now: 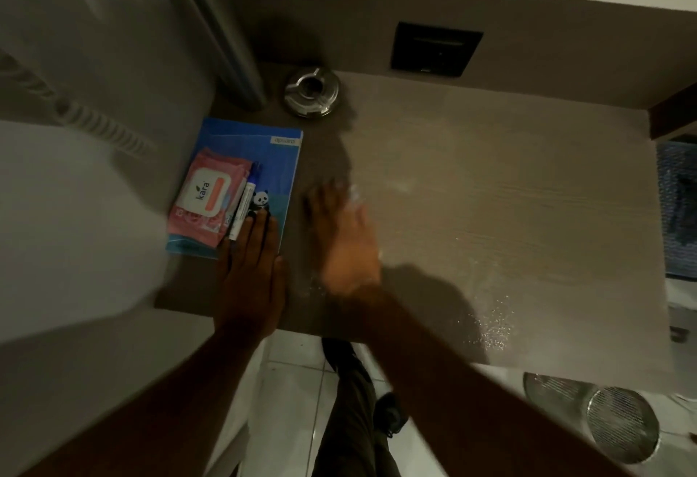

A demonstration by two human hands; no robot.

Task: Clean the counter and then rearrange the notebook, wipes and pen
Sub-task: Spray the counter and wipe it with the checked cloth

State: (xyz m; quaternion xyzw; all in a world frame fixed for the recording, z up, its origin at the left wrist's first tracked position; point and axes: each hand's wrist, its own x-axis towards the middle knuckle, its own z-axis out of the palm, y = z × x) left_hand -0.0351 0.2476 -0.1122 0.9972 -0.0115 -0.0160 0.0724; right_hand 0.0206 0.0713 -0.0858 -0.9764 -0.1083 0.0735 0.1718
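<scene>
A blue notebook (271, 159) lies at the left end of the brown counter (509, 182). On it rest a pink pack of wipes (205, 197) and a white pen (243, 205) with a dark cap. My left hand (251, 273) lies flat with its fingertips on the notebook's near right corner. My right hand (345, 239) is blurred, palm down on the counter just right of the notebook, with something white, perhaps a wipe, showing under its fingers. White specks (494, 325) are scattered near the counter's front edge.
A metal ashtray (311, 93) stands behind the notebook, beside a steel pole (218, 31). A black wall panel (435, 50) sits behind the counter. A mesh bin (618, 423) stands on the tiled floor at lower right. A white surface (75, 212) borders the counter's left.
</scene>
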